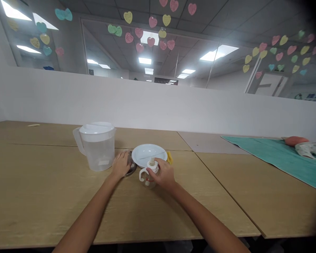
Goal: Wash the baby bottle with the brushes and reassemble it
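My right hand [164,174] is closed around the upper part of a clear baby bottle [147,181], which has a white collar, a pale nipple and white side handles. The bottle stands upright at the near side of a white bowl [149,151]. Left of the bowl, my left hand [122,163] curls over a dark, shiny round metal object [132,170]; the hand hides most of it, so its kind is unclear. A lidded clear plastic pitcher [98,149] with a side handle stands just left of that hand. Something yellow [170,157] shows at the bowl's right edge.
The wooden tabletop [55,196] has seams between its boards. A green cloth [274,154] covers its right part, with a reddish round item [296,141] and whitish fabric [309,149] on it. A white wall [147,105] with glass above closes off the back.
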Demonstrator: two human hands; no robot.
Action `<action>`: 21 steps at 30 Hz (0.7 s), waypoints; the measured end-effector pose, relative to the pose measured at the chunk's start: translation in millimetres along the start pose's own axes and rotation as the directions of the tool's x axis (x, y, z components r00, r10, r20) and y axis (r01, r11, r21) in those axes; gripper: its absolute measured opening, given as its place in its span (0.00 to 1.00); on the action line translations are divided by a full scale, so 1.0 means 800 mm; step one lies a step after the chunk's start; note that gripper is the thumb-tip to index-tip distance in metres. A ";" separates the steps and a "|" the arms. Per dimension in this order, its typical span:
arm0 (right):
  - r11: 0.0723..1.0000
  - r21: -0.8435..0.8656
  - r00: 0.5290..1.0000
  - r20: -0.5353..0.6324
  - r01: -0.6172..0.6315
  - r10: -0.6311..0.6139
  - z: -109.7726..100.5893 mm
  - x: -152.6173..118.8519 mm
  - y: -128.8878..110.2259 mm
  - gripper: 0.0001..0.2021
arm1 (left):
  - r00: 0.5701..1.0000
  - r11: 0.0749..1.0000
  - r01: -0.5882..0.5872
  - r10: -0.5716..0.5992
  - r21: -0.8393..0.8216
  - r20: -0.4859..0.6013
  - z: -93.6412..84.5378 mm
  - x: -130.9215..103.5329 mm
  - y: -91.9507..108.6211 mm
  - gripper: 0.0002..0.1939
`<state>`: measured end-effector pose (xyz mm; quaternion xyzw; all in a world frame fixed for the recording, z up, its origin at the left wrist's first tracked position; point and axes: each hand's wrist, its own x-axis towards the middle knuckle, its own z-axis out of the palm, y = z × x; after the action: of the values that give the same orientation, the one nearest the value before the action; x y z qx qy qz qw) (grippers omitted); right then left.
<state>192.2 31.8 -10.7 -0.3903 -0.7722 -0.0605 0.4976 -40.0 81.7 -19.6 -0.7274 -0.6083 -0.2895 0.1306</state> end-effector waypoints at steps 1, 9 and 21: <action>1.000 -0.003 1.000 0.006 -0.001 0.001 0.000 0.000 -0.001 0.19 | 1.000 0.999 0.015 -0.015 0.037 -0.020 -0.005 -0.001 0.003 0.23; 0.999 -0.043 1.000 -0.016 -0.005 0.005 0.001 -0.002 -0.003 0.20 | 0.989 0.989 0.145 -0.145 0.018 -0.006 -0.017 -0.006 0.011 0.19; 0.998 0.006 0.998 -0.024 -0.056 0.057 -0.004 -0.004 -0.009 0.27 | 0.879 0.781 -0.294 -0.005 -0.551 -0.476 -0.075 -0.023 0.114 0.17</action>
<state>190.1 23.4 -9.4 -0.4100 -0.7550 -0.0492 0.5094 29.7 13.5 32.4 -0.6878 -0.3756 -0.6191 0.0503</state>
